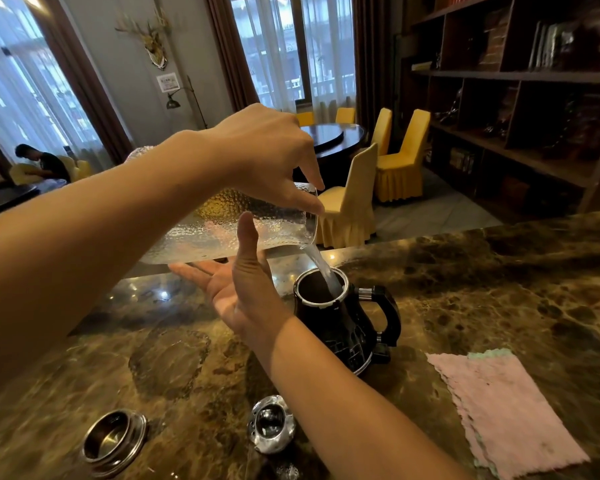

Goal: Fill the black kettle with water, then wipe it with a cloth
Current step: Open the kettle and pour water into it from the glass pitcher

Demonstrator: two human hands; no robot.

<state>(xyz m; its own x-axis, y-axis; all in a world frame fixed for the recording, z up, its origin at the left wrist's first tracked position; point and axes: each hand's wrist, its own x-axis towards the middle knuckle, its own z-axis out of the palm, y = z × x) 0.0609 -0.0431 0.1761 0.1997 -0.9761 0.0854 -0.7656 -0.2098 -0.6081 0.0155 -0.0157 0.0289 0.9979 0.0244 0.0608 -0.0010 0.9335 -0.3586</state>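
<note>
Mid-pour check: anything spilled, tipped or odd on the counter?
Nothing stands out. The water stream from the glass jug lands inside the upright black kettle; the cloth lies flat, apart from it. No puddle shows on the glossy counter.

Body of the black pot-bellied kettle [340,327]: glossy, mirror-like, carries reflections; coated metal or plastic, cannot tell which. Its polished metal rim [320,304] is bright; its black handle [394,317] looks like glossy plastic with a shiny metal collar. Wall of the clear hammered-glass jug [222,223]: dimpled all over, lip smooth. Top of the brown veined stone counter [499,271]: polished, strong glare. The pink rectangular cloth [503,414]: matt, nappy, wavy edge, green ply beneath. The round chromed metal lid [270,424]: mirror finish. The round steel ring [113,441]: satin inside, shiny edge. The yellow chair covers [347,202]: matt pleated fabric. The dark shelving [520,157]: wood, low sheen.
</note>
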